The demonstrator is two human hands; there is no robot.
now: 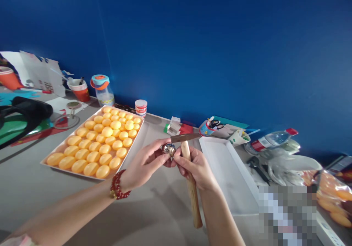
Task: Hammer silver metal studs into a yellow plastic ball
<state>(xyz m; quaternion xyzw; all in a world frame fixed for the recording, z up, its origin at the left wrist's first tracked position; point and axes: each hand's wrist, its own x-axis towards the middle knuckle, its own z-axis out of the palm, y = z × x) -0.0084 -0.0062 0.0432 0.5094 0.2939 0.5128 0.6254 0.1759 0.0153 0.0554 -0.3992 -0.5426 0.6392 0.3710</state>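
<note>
My left hand (144, 161), with a red bead bracelet (117, 185) at the wrist, pinches a small shiny silver metal ball (168, 149); it may be a bell. A hammer (194, 202) rests in my right hand (196, 163), its wooden handle slanting down toward me. The dark narrow hammer head (185, 137) sits level just above the ball. My right thumb and forefinger meet at the ball's lower right edge; whatever small piece they pinch there is too tiny to make out. Both hands are closed and held over the grey table.
To the left lies a tray (45, 164) of orange balls. A white shallow box (233, 180) is on the right. Behind stand a blue-lidded bottle (101, 88), a small tub (141, 107) and a scissors cup (206, 128). A plastic bottle (271, 140) and bags crowd the far right.
</note>
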